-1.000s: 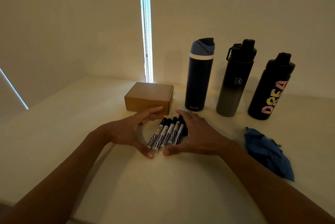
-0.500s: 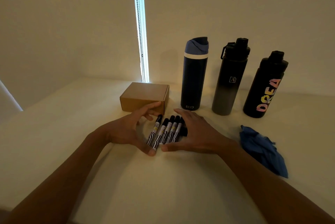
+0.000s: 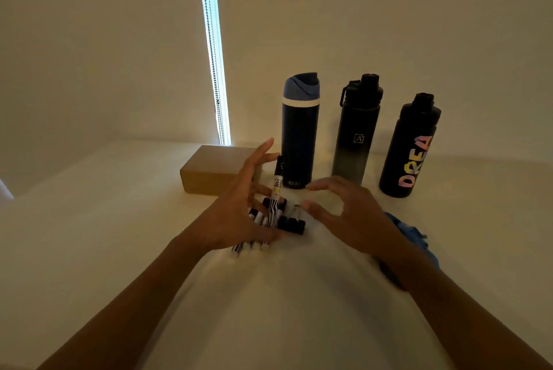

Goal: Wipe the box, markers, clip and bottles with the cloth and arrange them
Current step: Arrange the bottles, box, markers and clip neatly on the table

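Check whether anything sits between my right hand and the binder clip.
Nothing visible does. The right hand hovers open just right of the clip, with only bare table between them. The markers and the left hand, holding one marker, lie on the clip's other side.

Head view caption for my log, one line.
Left hand holds one marker above the others; right hand hovers by the clip.

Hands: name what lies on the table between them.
In the head view, a black clip lies between the left hand and the right hand; one marker tilts up beside the left hand.
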Tool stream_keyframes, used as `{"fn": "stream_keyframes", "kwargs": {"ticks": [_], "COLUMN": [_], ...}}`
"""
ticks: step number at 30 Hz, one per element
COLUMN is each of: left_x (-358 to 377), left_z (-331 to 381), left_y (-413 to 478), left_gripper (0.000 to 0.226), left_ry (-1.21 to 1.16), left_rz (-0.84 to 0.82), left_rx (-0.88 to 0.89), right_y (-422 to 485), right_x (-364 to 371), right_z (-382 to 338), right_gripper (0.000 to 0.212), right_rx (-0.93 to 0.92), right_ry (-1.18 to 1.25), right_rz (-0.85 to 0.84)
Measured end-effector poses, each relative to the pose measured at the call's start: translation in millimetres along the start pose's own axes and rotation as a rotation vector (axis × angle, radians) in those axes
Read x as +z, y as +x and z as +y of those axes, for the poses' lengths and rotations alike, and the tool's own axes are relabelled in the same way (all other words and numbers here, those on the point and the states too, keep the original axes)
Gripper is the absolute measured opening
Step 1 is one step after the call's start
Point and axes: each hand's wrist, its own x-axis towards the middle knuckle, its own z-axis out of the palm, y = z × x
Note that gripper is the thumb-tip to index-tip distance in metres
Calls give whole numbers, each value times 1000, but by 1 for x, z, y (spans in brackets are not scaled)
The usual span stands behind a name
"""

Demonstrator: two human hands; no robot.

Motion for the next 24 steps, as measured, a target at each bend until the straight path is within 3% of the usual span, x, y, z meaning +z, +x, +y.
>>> {"fn": "stream_keyframes", "kwargs": {"ticks": [4,8,11,15,24], "left_x": [19,29,39,55,60], "left_z": [-3,3,15,25,19], "left_y": [9,19,25,34,44], "left_gripper": [133,91,65,38,30], "left_ry": [-467,-932,-957,-963,-610], "left_rz": [-4,2,-34,11,124], "left_rx": [-91,-241,-258,-309,-194], "right_y": [-18,-30,-33,-32,-25], "right_x": [-31,-53,-57,-57,-38], "right_z": [27,68,82,80,49], "right_gripper": [26,29,36,24,6], "right_rx": [112,360,496,491,143], "right_ry": [-71,-275,-343,-299,187], "right_rz": [77,49,-36,-95,322]}}
